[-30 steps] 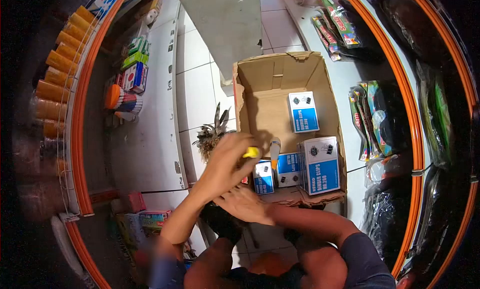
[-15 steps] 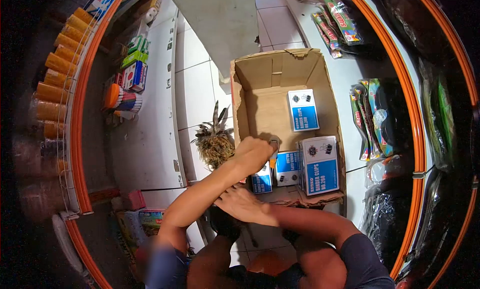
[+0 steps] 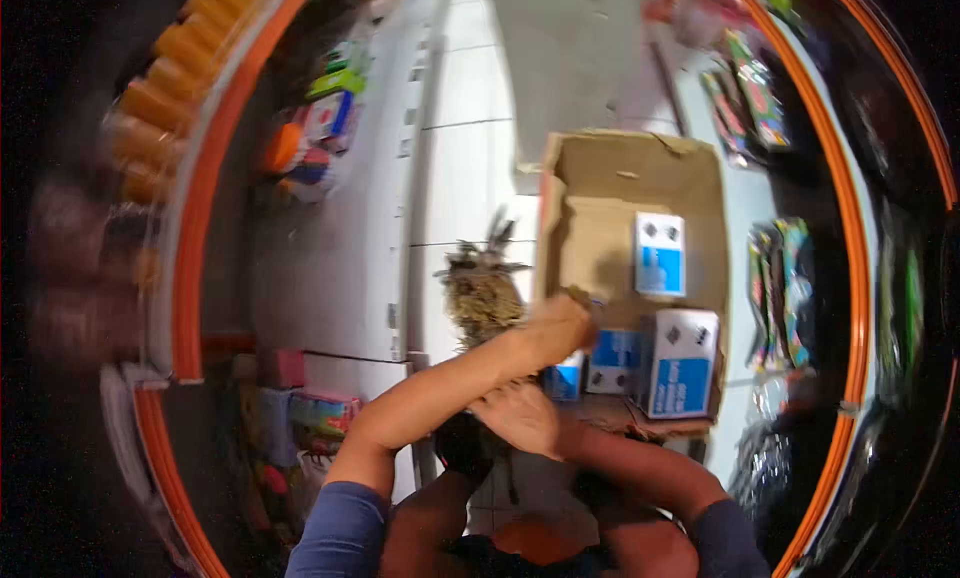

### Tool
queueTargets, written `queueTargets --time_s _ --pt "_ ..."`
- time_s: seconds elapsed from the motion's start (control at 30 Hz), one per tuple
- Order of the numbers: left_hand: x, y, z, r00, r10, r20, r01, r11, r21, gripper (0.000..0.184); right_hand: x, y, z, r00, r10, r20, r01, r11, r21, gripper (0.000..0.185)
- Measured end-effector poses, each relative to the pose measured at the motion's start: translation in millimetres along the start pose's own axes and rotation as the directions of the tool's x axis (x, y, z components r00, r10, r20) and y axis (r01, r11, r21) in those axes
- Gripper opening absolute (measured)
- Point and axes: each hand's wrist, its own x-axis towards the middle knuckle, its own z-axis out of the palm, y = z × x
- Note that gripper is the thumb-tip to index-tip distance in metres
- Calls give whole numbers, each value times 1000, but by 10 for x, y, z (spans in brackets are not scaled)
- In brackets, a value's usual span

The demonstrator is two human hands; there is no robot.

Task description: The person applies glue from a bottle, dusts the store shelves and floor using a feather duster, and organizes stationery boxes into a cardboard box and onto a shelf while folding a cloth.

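A cardboard box stands on the floor with white-and-blue binder clip boxes inside, among them a large one at its front right. My left hand reaches over the box's left edge, closed around a small grey-and-orange object, blurred now. Crossed beneath my left forearm, my right hand has its fingers curled, partly hidden, where a feather duster's handle runs under it. The feather duster has its brown plumed head left of the box, and the handle's end shows below my right hand.
White shelves flank the aisle, one on the left holding small packages. Packaged goods lie on the right-hand shelf. Orange shelf edges curve along both sides. A grey panel stands behind the box, above white floor tiles.
The view has shifted, so the box, duster and shelves appear farther right and slightly lower. Both hands keep their crossed arrangement; my left hand stays over the box's left edge.
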Motion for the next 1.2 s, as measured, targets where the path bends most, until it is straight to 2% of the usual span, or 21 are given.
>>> queueTargets --time_s 0.07,0.1,0.13,0.17,0.23,0.27,0.33,0.4,0.43,0.47,0.5,0.53,0.6,0.63,0.7,0.83,0.87,1.0,1.07,1.13,1.2 --pt "-92 171 -348 984 -112 138 117 993 -26 13 -7 -9 7 994 75 74 -75 997 -12 30" --pt "-11 5 -39 978 137 -156 -139 990 -3 13 7 -6 -15 997 62 53 -61 998 -25 33" --pt "-1 -226 239 827 387 -407 -374 920 115 14 29 -12 -52 998 54 31 -53 998 -39 36" --pt "-168 -227 -6 839 346 -420 -319 938 136 14 75 -28 -109 1000 -6 23 7 1000 -23 36" --pt "-363 -138 -402 586 487 -648 -486 851 199 19 123 -47 -229 989 78 125 -61 990 -129 43" --pt "-463 -252 -465 587 477 -654 -464 860 211 19 136 -43 -242 991 50 123 -34 991 -127 43" --pt "-748 -549 -561 612 52 -789 -245 961 -126 24 129 -18 -261 978 42 204 -28 997 -69 45" --pt "-1065 -1051 -768 713 62 -698 83 982 172 27 130 -3 -286 968 34 249 -24 999 -43 46" --pt "-1240 -1303 -816 538 43 -842 65 994 92 26 137 1 -293 965 35 259 -30 999 -26 46" --pt "-1353 -1730 -730 389 14 -921 192 977 96 26 146 1 -294 962 37 269 -36 999 -8 47" --pt "-1520 -1899 -836 368 -257 -893 460 885 -65 32 155 -1 -286 959 40 279 -45 999 11 47" --pt "-1681 -2178 -898 311 -254 -916 650 760 11 41 159 -5 -279 959 38 281 -43 999 13 47" --pt "-1913 -2797 -903 107 -417 -902 785 592 -181 57 155 -9 -273 958 38 285 -39 999 -3 50" --pt "-2024 -3117 -880 102 -420 -902 784 592 -187 57 148 -7 -268 957 38 287 -36 999 -14 51" --pt "-2176 -3572 -853 59 -590 -805 758 551 -348 67 120 3 -232 961 33 274 -28 999 -24 51" --pt "-2172 -3678 -931 -20 -758 -652 701 454 -550 71 72 12 -207 969 29 246 -17 999 -51 51" --pt "-2166 -3727 -911 -20 -756 -654 695 460 -553 71 63 14 -211 968 27 251 -14 999 -52 51" --pt "-2136 -3945 -683 20 -624 -781 667 591 -454 68 -1 49 -116 965 36 259 -19 998 -68 49" --pt "-2098 -3834 -449 -91 -580 -810 331 749 -574 58 -12 37 -135 965 49 259 -32 997 -72 48" --pt "-2125 -2743 -648 -33 -348 -937 543 780 -309 49 60 16 -247 977 38 212 -54 996 69 44" --pt "-2132 -2096 -650 -48 -316 -948 493 817 -297 46 76 60 -299 981 52 188 -79 987 137 42"
